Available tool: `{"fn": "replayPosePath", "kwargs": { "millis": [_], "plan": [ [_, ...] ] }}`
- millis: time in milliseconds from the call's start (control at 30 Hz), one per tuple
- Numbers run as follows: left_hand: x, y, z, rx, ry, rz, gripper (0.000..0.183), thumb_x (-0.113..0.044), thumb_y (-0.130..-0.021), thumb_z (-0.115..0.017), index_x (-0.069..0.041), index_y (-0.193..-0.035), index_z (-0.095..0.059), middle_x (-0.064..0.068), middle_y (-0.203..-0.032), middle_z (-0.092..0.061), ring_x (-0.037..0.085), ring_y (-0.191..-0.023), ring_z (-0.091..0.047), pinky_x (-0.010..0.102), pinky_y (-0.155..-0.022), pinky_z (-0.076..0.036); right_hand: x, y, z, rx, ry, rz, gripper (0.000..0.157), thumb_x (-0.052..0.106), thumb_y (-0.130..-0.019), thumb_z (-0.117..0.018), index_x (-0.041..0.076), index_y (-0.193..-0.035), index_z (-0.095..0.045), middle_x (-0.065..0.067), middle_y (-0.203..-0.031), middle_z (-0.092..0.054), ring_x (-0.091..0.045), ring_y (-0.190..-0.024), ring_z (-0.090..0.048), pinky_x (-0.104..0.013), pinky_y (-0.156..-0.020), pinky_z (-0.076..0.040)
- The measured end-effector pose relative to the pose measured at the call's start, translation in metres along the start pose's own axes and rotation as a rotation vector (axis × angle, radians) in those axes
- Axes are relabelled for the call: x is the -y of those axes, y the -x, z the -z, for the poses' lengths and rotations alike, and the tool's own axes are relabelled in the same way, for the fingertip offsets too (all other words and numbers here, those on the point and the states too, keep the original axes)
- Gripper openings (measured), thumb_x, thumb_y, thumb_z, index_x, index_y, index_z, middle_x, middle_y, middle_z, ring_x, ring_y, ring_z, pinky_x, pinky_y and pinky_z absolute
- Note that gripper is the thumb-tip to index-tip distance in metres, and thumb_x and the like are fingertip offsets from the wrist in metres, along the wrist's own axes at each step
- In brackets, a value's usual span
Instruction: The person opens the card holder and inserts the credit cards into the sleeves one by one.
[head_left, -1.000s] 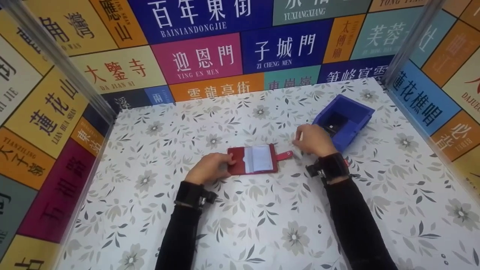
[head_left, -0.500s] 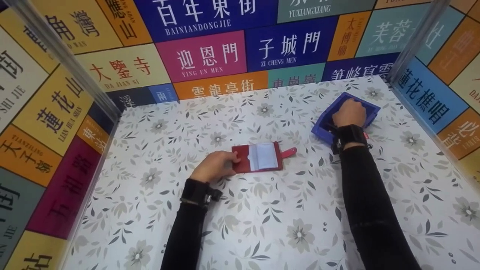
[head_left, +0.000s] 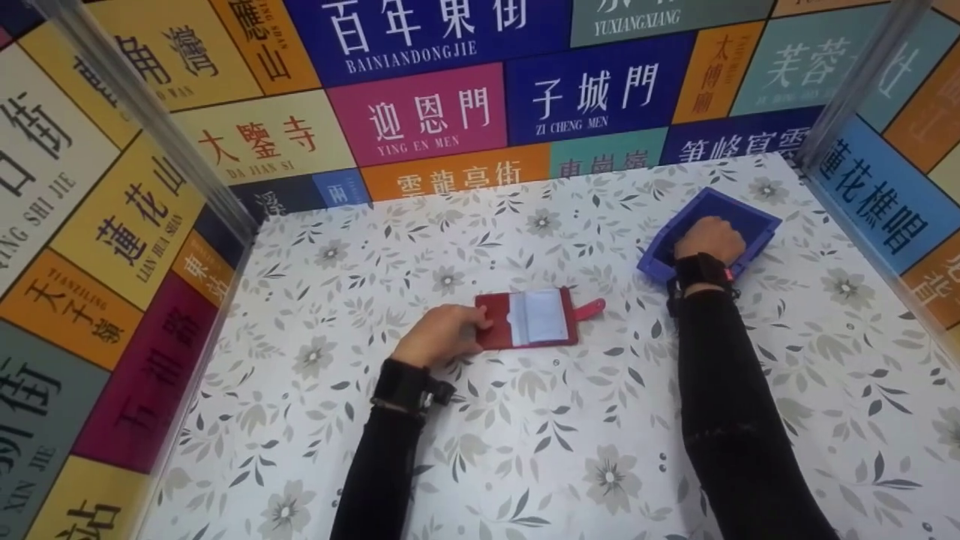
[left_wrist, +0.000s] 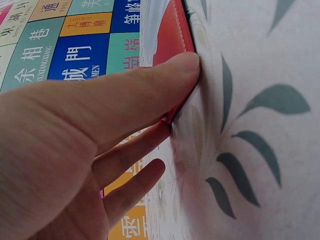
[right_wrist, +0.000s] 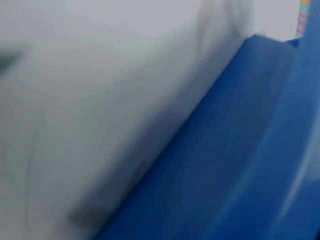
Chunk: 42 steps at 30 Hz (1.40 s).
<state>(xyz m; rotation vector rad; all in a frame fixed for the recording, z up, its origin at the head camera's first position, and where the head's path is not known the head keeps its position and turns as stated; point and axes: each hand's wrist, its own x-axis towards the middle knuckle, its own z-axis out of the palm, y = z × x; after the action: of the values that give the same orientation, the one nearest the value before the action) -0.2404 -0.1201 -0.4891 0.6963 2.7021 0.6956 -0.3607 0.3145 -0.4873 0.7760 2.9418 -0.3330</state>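
my left grip [head_left: 439, 334] pinches a flat red wallet [head_left: 529, 321], likely light, best edge-held; my right grip [head_left: 712, 241], inside a blue plastic bin [head_left: 757, 226], i can't tell.

We are seeing a floral-print tabletop [head_left: 517, 435], where a red card holder [head_left: 541, 316] is lying open mid-frame and a blue bin [head_left: 670, 232] is sitting at upper right.

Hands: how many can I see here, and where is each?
2: the left hand pinches the wallet; the right hand is in the bin, partly hidden.
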Motion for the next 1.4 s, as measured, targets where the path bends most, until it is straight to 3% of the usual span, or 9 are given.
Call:
{"fn": "replayPosePath", "kwargs": {
  "millis": [367, 600, 733, 967, 1100, 1233, 1333, 1400],
  "plan": [
    [-0.001, -0.001, 0.0, 0.004, -0.009, 0.009, 0.044, -0.01, -0.083, -0.086, -0.013, -0.125, -0.074, 0.004, -0.149, -0.059, 0.027, -0.139, -0.056, 0.042, -0.118, -0.041, 0.011, 0.007, 0.005, -0.079, -0.165, -0.094, 0.071, 0.015, -0.096, -0.055, -0.009, -0.157, -0.026, -0.039, -0.147, -0.044, -0.051, -0.124, -0.059, -0.058, -0.101, -0.052],
    [-0.002, -0.002, -0.002, -0.001, -0.018, 0.002, 0.043, -0.01, -0.082, -0.086, -0.013, -0.124, -0.075, 0.004, -0.149, -0.059, 0.028, -0.138, -0.056, 0.041, -0.118, -0.042, 0.01, 0.001, -0.007, -0.101, -0.263, -0.077, 0.066, 0.008, -0.097, -0.049, -0.014, -0.153, -0.024, -0.037, -0.135, -0.059, -0.051, -0.124, -0.06, -0.058, -0.102, -0.051],
    [-0.002, -0.002, -0.003, -0.002, -0.021, -0.003, 0.042, -0.008, -0.081, -0.086, -0.01, -0.121, -0.075, 0.004, -0.148, -0.06, 0.028, -0.136, -0.058, 0.04, -0.116, -0.044, 0.009, 0.0, -0.013, -0.112, -0.324, -0.063, 0.063, 0.008, -0.1, -0.044, -0.015, -0.154, -0.022, -0.039, -0.133, -0.06, -0.052, -0.123, -0.061, -0.058, -0.102, -0.051],
    [-0.001, -0.003, -0.001, -0.005, -0.032, -0.012, 0.041, -0.009, -0.082, -0.086, -0.011, -0.122, -0.075, 0.003, -0.148, -0.06, 0.027, -0.136, -0.058, 0.04, -0.115, -0.044, 0.004, 0.002, 0.003, -0.089, -0.489, -0.077, 0.073, 0.013, -0.103, -0.047, -0.009, -0.161, -0.009, -0.037, -0.145, -0.052, -0.052, -0.131, -0.055, -0.06, -0.108, -0.047],
    [0.0, -0.003, -0.001, -0.007, -0.021, -0.009, 0.042, -0.008, -0.081, -0.086, -0.011, -0.122, -0.076, 0.003, -0.147, -0.061, 0.027, -0.136, -0.058, 0.04, -0.115, -0.045, -0.001, 0.01, 0.022, -0.158, -0.545, -0.018, 0.07, 0.013, -0.103, -0.046, -0.008, -0.16, -0.012, -0.037, -0.142, -0.055, -0.054, -0.127, -0.056, -0.061, -0.107, -0.046],
    [0.002, -0.002, -0.003, -0.016, -0.01, -0.009, 0.042, -0.008, -0.081, -0.086, -0.011, -0.122, -0.076, 0.003, -0.146, -0.062, 0.028, -0.133, -0.06, 0.041, -0.114, -0.046, -0.012, 0.021, 0.033, -0.226, -0.693, 0.096, 0.052, 0.016, -0.108, -0.036, -0.008, -0.153, -0.025, -0.035, -0.143, -0.054, -0.048, -0.13, -0.055, -0.054, -0.11, -0.043],
    [0.002, -0.002, -0.003, -0.011, -0.014, -0.009, 0.042, -0.008, -0.082, -0.086, -0.011, -0.123, -0.076, 0.003, -0.146, -0.061, 0.028, -0.134, -0.06, 0.041, -0.114, -0.046, -0.021, 0.031, 0.034, -0.216, -0.877, 0.199, 0.039, 0.022, -0.111, -0.036, -0.001, -0.142, -0.034, -0.024, -0.123, -0.06, -0.03, -0.104, -0.068, -0.038, -0.092, -0.055],
    [0.001, -0.003, -0.003, 0.001, -0.02, -0.006, 0.043, -0.009, -0.083, -0.086, -0.011, -0.124, -0.075, 0.002, -0.147, -0.06, 0.027, -0.136, -0.059, 0.041, -0.114, -0.045, -0.025, 0.039, 0.035, -0.195, -1.023, 0.262, 0.032, 0.024, -0.111, -0.04, 0.005, -0.137, -0.037, -0.011, -0.107, -0.06, -0.017, -0.079, -0.066, -0.027, -0.073, -0.057]
  ]
}}
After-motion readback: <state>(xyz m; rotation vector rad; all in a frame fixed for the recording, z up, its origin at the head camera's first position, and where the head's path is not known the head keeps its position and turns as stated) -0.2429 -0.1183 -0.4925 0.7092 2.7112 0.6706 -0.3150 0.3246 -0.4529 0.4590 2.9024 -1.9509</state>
